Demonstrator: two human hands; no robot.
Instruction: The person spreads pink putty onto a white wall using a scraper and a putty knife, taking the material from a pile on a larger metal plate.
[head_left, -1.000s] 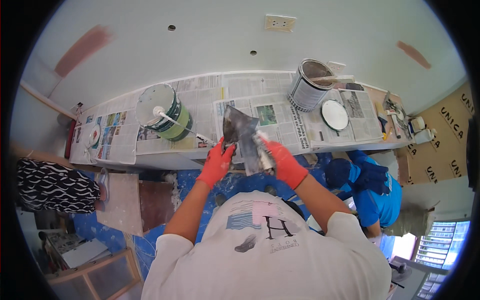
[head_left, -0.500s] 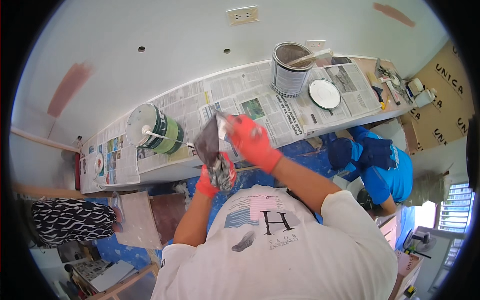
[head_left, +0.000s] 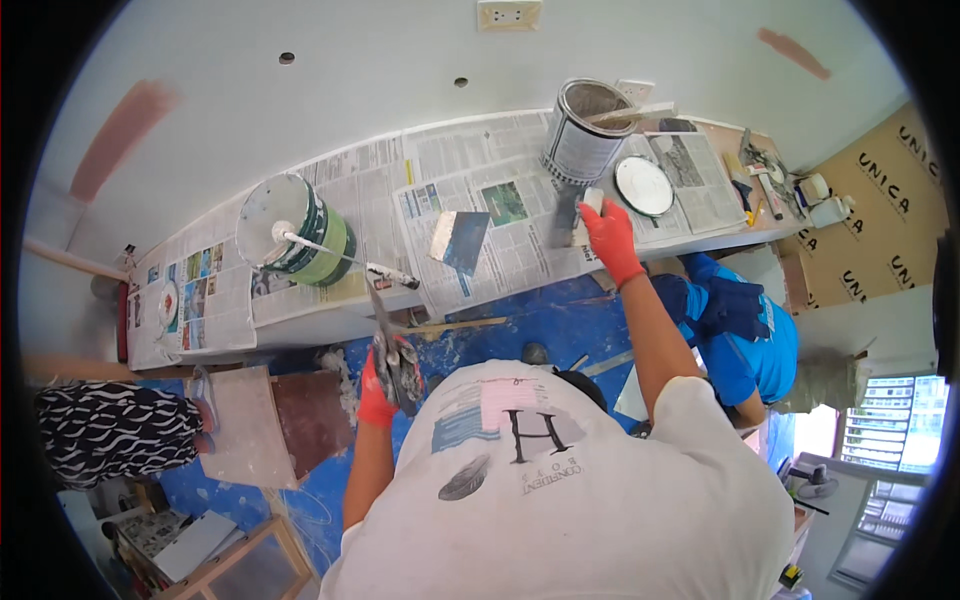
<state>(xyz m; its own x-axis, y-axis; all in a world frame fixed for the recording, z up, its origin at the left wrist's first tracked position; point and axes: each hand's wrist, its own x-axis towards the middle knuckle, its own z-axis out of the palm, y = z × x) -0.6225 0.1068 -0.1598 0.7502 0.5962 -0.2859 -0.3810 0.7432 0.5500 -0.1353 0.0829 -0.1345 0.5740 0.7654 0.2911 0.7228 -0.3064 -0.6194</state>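
Grasping the pale grip of a blurred flat tool (head_left: 571, 214), the gloved right hand (head_left: 611, 242) reaches out at two o'clock from the middle of the view, its red fingers folded round the grip; whether the tool touches the newspaper (head_left: 525, 240) below cannot be told. Between seven and eight o'clock, near the white shirt (head_left: 560, 480), the left hand (head_left: 376, 400), gloved alike, clasps a grey-smeared scraper (head_left: 402, 374), fingers curled about it and a thin edge tipping up toward twelve. Just short of twelve o'clock, a square blade (head_left: 460, 242) lies on the sheets, apart from both hands. A green bucket (head_left: 325, 245) stands at ten, a rod (head_left: 330, 246) across its top. At one stands a metal can (head_left: 580, 145) with a stick (head_left: 650, 113) over its rim; a round white lid (head_left: 645, 186) lies at two, near the right hand. A person in blue (head_left: 755, 355) bends down at three.
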